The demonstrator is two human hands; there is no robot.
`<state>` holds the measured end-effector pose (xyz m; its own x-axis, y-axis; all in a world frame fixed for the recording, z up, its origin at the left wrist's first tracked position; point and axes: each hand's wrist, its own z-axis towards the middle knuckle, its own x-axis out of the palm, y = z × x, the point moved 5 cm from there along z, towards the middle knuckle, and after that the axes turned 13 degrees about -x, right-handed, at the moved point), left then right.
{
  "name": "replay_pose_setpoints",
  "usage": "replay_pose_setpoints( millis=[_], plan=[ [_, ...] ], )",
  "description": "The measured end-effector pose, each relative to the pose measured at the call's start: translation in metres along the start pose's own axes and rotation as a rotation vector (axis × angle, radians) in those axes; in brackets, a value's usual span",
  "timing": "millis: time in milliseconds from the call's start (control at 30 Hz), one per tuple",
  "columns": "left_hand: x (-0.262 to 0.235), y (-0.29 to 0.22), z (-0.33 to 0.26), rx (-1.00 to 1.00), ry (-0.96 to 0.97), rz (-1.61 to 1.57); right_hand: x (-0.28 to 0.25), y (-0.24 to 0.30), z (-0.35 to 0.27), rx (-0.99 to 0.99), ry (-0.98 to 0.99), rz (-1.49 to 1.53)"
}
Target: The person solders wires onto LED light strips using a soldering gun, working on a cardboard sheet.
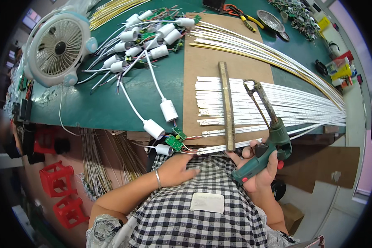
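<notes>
Above the table edge (pixel 96 120), a green, red-buttoned soldering gun (pixel 280 138) is grasped by the right hand (pixel 263 178), long axis pointed forward, slightly left; left hand (pixel 175 170) grip cannot be told.

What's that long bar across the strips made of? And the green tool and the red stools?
Long bar: probably metal, maybe brass; it's dull, mottled brownish-gold. Green tool: its body looks like smooth, molded plastic; its rod seems to be darkened metal. Red stools: likely plastic, bright-colored with molded openings.
</notes>
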<state>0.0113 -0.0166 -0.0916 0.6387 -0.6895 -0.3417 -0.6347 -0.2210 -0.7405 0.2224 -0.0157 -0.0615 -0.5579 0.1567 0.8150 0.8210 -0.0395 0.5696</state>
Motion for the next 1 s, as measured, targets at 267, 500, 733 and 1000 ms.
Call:
replay_pose_setpoints(
  millis=[267, 500, 733, 1000],
  plan=[
    [-0.020, -0.025, -0.026, 0.267, -0.675, 0.259, -0.003, -0.006, 0.003, -0.001, 0.049, -0.004],
    [-0.025, 0.004, -0.012, -0.041, -0.454, 0.072, 0.007, -0.004, 0.004, 0.005, 0.054, -0.048],
    [-0.018, 0.008, -0.010, -0.083, -0.468, -0.541, 0.013, -0.003, 0.008, 0.034, 0.062, -0.059],
    [-0.007, 0.016, 0.007, -0.140, -0.225, -0.916, 0.001, -0.003, 0.010, 0.070, 0.089, -0.159]
  ],
)
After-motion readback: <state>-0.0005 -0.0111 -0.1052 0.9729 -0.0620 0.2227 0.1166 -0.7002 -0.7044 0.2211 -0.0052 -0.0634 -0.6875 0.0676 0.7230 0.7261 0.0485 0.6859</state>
